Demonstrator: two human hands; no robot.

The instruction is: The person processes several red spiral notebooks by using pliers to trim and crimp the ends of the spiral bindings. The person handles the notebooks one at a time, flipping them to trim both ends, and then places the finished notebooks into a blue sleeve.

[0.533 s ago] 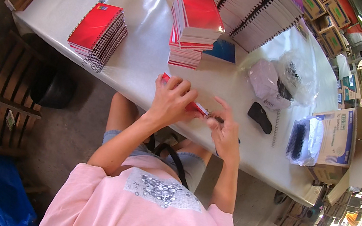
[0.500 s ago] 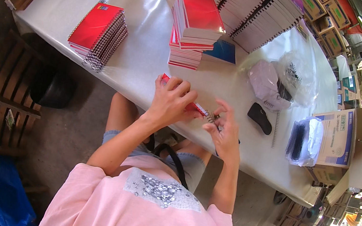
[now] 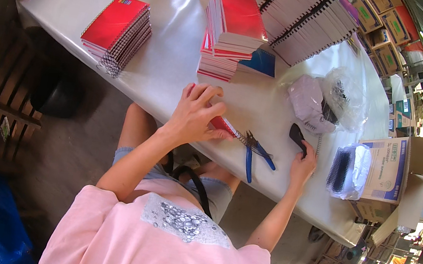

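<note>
My left hand (image 3: pixel 195 113) is closed over a slim red notebook (image 3: pixel 222 126) at the table's near edge. From the notebook's right end sticks out a thin wire coil (image 3: pixel 243 138). Blue-handled pliers (image 3: pixel 252 154) lie beside the coil with spread handles, their jaws close to the wire. Farther right, my right hand (image 3: pixel 303 161) has its fingers closed round the near end of a black, oblong object (image 3: pixel 297 137); its exact kind is unclear. Beyond my left hand stands a stack of red notebooks (image 3: pixel 238 17), no coils visible on them.
Coil-bound red notebooks (image 3: pixel 113 24) are piled at the left. A blue notebook (image 3: pixel 259 62) lies behind the middle stack, before tall black-coiled book stacks (image 3: pixel 305 18). At the right are clear plastic bags (image 3: pixel 307 101), wrapped black coils (image 3: pixel 348 173) and a cardboard box (image 3: pixel 389 166).
My right hand has left the wire coil and moved right onto the black object, uncovering the pliers. The left hand stays on the red notebook. The view has shifted slightly.
</note>
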